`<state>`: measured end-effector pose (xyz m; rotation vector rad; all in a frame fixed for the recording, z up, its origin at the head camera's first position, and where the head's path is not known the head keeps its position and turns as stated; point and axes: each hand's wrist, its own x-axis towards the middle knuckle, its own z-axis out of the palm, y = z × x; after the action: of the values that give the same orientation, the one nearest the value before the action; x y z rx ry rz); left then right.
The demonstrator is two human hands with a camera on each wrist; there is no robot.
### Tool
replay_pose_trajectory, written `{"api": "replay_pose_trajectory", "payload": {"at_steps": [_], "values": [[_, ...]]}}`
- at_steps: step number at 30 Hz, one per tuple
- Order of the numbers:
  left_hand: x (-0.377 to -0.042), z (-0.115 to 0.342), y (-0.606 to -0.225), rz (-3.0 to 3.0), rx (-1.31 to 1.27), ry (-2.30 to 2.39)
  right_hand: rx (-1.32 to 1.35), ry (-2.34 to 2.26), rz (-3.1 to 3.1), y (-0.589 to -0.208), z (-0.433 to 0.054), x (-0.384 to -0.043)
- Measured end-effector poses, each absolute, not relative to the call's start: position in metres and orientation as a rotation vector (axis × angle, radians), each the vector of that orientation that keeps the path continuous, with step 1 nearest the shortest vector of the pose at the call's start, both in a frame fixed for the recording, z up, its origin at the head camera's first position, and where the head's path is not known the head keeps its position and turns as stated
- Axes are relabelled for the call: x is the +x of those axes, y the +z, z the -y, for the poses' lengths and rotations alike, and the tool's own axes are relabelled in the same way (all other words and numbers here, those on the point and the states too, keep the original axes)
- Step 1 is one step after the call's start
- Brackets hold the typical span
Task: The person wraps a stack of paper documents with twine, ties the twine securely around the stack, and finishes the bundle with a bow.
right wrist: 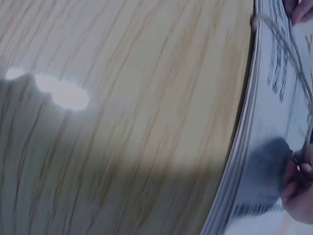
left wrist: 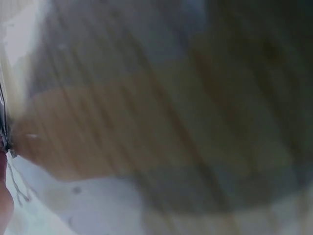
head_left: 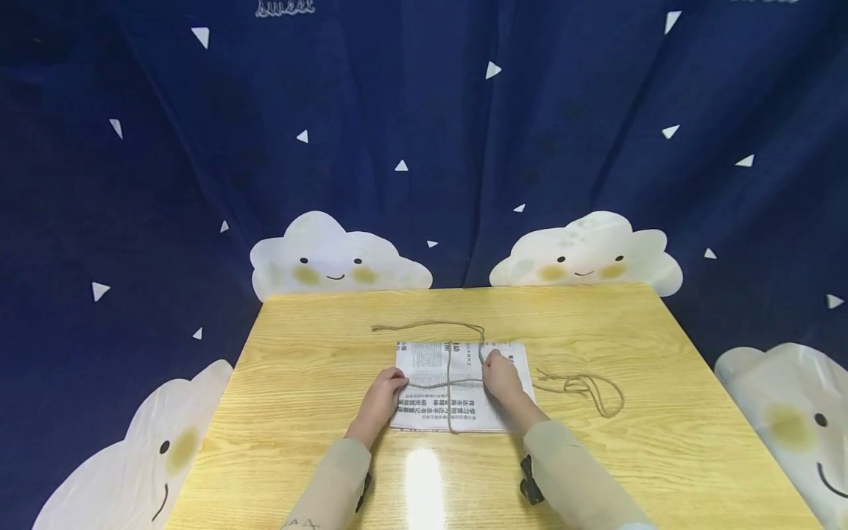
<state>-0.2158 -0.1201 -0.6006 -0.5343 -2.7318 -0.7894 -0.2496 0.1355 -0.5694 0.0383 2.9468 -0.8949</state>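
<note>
A folded stack of newspapers (head_left: 424,412) lies on the wooden table, with a thin brown cord (head_left: 450,405) crossing over it both ways. At the stack's left edge my left hand (head_left: 380,395) holds the cord where it runs over that side. On the right part of the stack, my right hand (head_left: 505,379) grips the cord with curled fingers; the right wrist view shows these fingers (right wrist: 293,183) close above the paper. One loose cord length trails beyond the stack's far edge. In the left wrist view only a sliver of finger (left wrist: 4,203) shows at the left border.
More cord (head_left: 589,386) lies loosely looped on the wooden table (head_left: 318,331) right of the stack. A dark blue curtain (head_left: 424,147) with white triangles and smiling clouds hangs behind and beside the table. Light glares off the tabletop in front.
</note>
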Motion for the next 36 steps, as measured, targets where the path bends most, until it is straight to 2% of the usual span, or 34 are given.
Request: {"api": "replay_pose_trajectory", "payload": {"at_steps": [13, 16, 21, 33, 36], "values": [[-0.216, 0.117, -0.597, 2.776, -0.518, -0.688, 0.678, -1.436, -2.905, -0.569, -0.19, -0.259], [-0.216, 0.117, -0.596, 2.798, -0.505, -0.696, 0.72, -1.519, -2.832, -0.568, -0.21, -0.26], [-0.217, 0.118, -0.594, 2.801, -0.507, -0.696, 0.665, -1.63, -2.703, -0.563, -0.243, -0.261], [-0.217, 0.119, -0.593, 2.848, -0.519, -0.696, 0.378, -1.155, -2.963, -0.573, -0.27, -0.244], [-0.217, 0.12, -0.593, 2.85, -0.52, -0.699, 0.213, -1.115, -2.94, -0.57, -0.277, -0.244]]}}
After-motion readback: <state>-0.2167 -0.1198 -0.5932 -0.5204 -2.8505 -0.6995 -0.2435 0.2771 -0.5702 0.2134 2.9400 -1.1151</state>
